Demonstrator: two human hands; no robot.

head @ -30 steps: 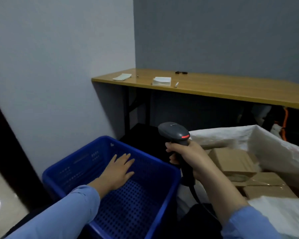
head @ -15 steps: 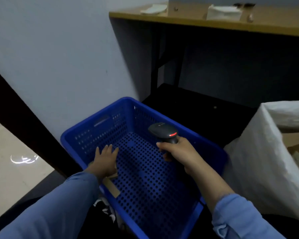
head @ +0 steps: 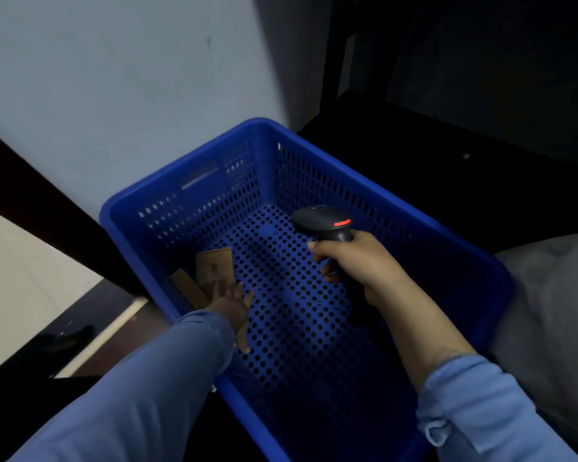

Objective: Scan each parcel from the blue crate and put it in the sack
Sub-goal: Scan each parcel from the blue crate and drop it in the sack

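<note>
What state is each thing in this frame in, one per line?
crate, nearly empty, parcel inside.
parcel, lying flat by the crate's left wall, not lifted.
left hand, open, fingers spread at the parcel.
right hand, gripping the scanner.
scanner, held above the crate, red light on.
sack, beside the crate, opening out of view.

Left hand (head: 233, 303) and right hand (head: 356, 261) bare, long light blue left sleeve (head: 137, 391), matching right sleeve (head: 481, 408)

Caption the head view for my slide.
Left hand reaches toward cardboard parcels in the blue crate while right hand grips the scanner.
</note>
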